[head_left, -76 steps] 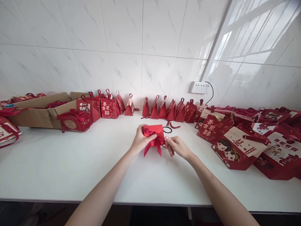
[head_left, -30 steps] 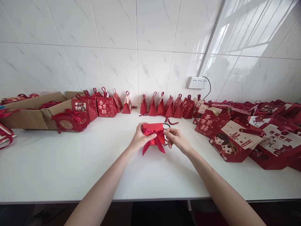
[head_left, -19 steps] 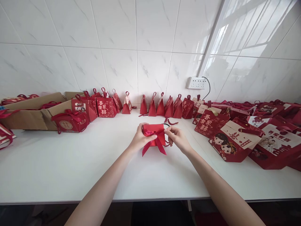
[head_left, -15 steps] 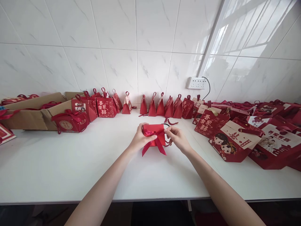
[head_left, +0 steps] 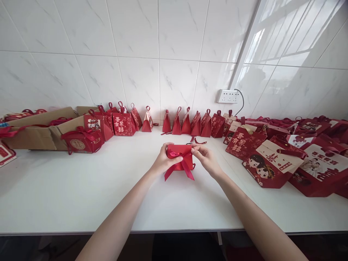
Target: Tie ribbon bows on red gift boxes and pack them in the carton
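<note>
A small red gift box [head_left: 178, 148] with a glossy red ribbon bow sits in front of me above the white table. My left hand [head_left: 166, 159] is closed around its left side, thumb pressed on the bow's knot. Two ribbon tails [head_left: 187, 171] hang down over the front. At the box's upper right corner, my right hand [head_left: 204, 157] is closed in a pinch on the edge; whether a ribbon is also between those fingertips cannot be made out. A loose ribbon piece [head_left: 200, 142] lies just behind.
Several red triangular gift boxes [head_left: 195, 125] stand along the tiled wall. Left are an open cardboard box [head_left: 38, 137] and a ribboned box [head_left: 84, 141]. Printed red gift bags [head_left: 268, 163] crowd the right. A white power strip [head_left: 227, 96] hangs on the wall.
My right fingers have closed in against the box's upper right corner. The dark loop that stuck out there is now mostly hidden. My left hand keeps its grip.
</note>
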Action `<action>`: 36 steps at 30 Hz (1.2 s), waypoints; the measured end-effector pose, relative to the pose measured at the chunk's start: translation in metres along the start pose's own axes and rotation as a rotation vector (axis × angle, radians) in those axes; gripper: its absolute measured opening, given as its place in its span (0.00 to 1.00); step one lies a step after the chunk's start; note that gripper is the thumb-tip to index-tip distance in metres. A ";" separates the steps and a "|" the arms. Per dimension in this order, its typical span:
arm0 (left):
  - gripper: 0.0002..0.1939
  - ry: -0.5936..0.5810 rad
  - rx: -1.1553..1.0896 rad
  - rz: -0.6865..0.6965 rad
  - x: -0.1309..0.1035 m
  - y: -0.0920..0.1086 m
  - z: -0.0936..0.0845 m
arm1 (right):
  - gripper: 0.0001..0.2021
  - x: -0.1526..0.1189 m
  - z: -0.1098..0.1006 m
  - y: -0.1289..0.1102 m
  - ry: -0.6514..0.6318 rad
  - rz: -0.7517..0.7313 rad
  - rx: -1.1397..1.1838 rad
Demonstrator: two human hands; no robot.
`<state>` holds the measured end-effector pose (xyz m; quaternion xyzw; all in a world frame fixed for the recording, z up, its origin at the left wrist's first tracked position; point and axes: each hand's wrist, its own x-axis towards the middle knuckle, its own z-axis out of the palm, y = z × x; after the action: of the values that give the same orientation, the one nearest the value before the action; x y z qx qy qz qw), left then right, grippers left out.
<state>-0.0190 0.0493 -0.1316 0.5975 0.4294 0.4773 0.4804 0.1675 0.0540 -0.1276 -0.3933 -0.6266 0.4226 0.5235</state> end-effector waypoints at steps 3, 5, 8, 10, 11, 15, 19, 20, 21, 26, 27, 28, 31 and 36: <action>0.31 0.001 -0.011 0.006 0.000 -0.001 0.000 | 0.18 -0.001 -0.001 0.001 -0.054 0.001 0.013; 0.31 0.007 -0.010 0.017 0.001 -0.002 0.000 | 0.17 -0.002 -0.002 0.004 -0.116 -0.023 0.027; 0.30 0.022 -0.002 0.037 0.002 -0.003 -0.001 | 0.35 -0.005 -0.002 0.008 -0.233 -0.105 -0.025; 0.30 0.025 0.003 0.040 0.001 -0.002 -0.001 | 0.50 -0.007 -0.001 0.010 -0.283 -0.142 -0.117; 0.29 0.020 0.002 0.039 0.001 -0.001 -0.001 | 0.54 -0.008 -0.001 0.011 -0.296 -0.145 -0.159; 0.31 -0.010 -0.013 0.026 -0.001 0.001 -0.001 | 0.54 -0.010 0.002 0.010 -0.307 -0.140 -0.229; 0.32 -0.028 0.004 0.033 -0.001 0.001 -0.002 | 0.53 -0.009 0.001 0.009 -0.311 -0.143 -0.248; 0.31 -0.026 0.007 0.037 -0.001 0.001 -0.002 | 0.54 -0.009 0.001 0.009 -0.316 -0.143 -0.259; 0.31 -0.025 0.007 0.039 0.000 0.000 -0.002 | 0.55 -0.009 0.000 0.009 -0.324 -0.141 -0.271; 0.31 -0.029 0.008 0.039 -0.001 -0.002 -0.003 | 0.55 -0.010 0.000 0.008 -0.342 -0.129 -0.326; 0.32 -0.030 0.008 0.040 -0.001 -0.002 -0.004 | 0.55 -0.010 0.000 0.008 -0.339 -0.132 -0.332; 0.32 -0.030 0.009 0.041 -0.001 -0.003 -0.004 | 0.55 -0.010 0.001 0.009 -0.337 -0.132 -0.334; 0.32 -0.030 -0.014 0.042 0.003 -0.006 -0.005 | 0.53 -0.010 0.000 0.010 -0.341 -0.121 -0.318; 0.28 0.032 -0.094 0.031 0.005 -0.005 -0.004 | 0.49 -0.008 -0.002 0.017 -0.302 -0.175 -0.336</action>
<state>-0.0224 0.0558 -0.1352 0.5732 0.4046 0.5139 0.4936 0.1714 0.0521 -0.1464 -0.3513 -0.7910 0.3193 0.3858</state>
